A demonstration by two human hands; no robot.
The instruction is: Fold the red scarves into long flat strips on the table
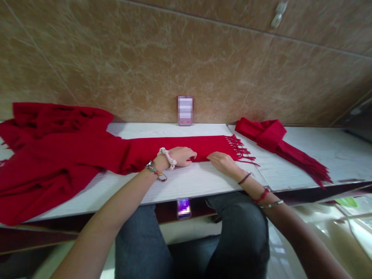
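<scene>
A red scarf [209, 145] lies in a long, flat strip across the white tabletop, its fringed end [240, 149] pointing right. Toward the left the strip meets a large heap of red cloth [58, 162]; I cannot tell where one ends and the other begins. My left hand [182, 155] rests on the strip with curled fingers closed at its near edge. A short gap to the right, my right hand [225, 162] has its fingers pressed together on that same edge, close to the fringe.
A second red scarf [261, 133], looped over itself with a fringed tail, lies on the right. A phone-like device [185, 111] with a blurred screen leans against the brown marbled wall [145, 66]. Another blurred screen [183, 208] shows below the near edge of the white tabletop [186, 182].
</scene>
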